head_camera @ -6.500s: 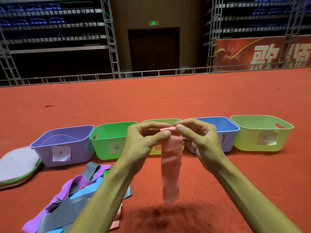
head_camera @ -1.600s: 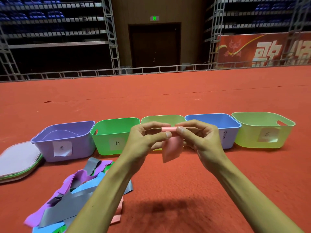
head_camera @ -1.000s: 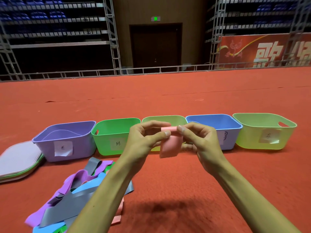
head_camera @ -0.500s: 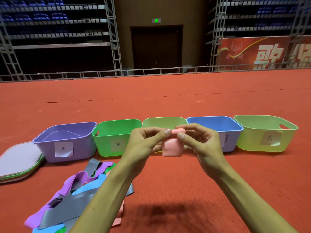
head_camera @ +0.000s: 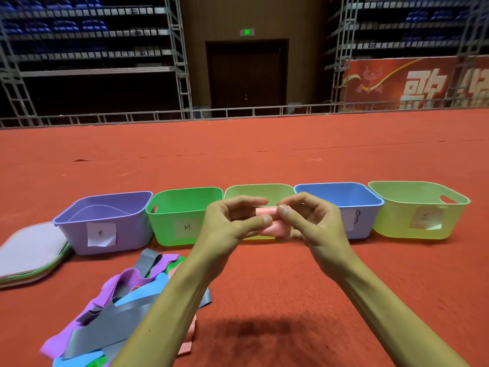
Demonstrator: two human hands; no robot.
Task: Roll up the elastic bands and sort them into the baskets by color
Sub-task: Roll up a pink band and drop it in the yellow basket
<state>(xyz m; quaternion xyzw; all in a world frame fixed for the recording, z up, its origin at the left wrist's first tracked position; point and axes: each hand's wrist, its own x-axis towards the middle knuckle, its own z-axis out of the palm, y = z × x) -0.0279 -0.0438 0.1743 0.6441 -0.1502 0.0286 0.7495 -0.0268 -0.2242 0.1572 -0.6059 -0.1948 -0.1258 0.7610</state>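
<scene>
- Band (head_camera: 272, 227) up in the air between both hands, in front of the middle basket (head_camera: 260, 190), wound into a short, fat pink roll.
- Left hand (head_camera: 230, 223) and right hand (head_camera: 318, 225) each with fingers (head_camera: 246, 201) curled in, thumb and forefinger pinching one end of the roll.
- Press both thumbs on the outermost wrap: springy stuff, likely to uncoil on release.
- Smooth the loose tail flat and keep the side edges flush, to avoid ending with a cone.
- Shift to a one-handed pinch across the wrap before reaching out, then set down inside, tail side down, rather than drop.
- Cannot tell which basket takes pink, with the middle label hidden behind the hands; read it first.
- Band material: thin, matt, rubbery sheet, probably slightly tacky.
- In a row with the middle one: purple basket (head_camera: 105, 221), green basket (head_camera: 169, 221), blue basket (head_camera: 341, 193), right basket (head_camera: 397, 221). Stiff, smooth plastic, rounded corners, slot handles on some, paper labels in front.
- Pile (head_camera: 124, 303) at lower left on the floor (head_camera: 277, 282): limp flat loops in purple, grey, blue, pink and green, tangled.
- Floor: red carpet, short rough nap.
- Far left: stack of flat pads (head_camera: 29, 250), angled corners, pale top.
</scene>
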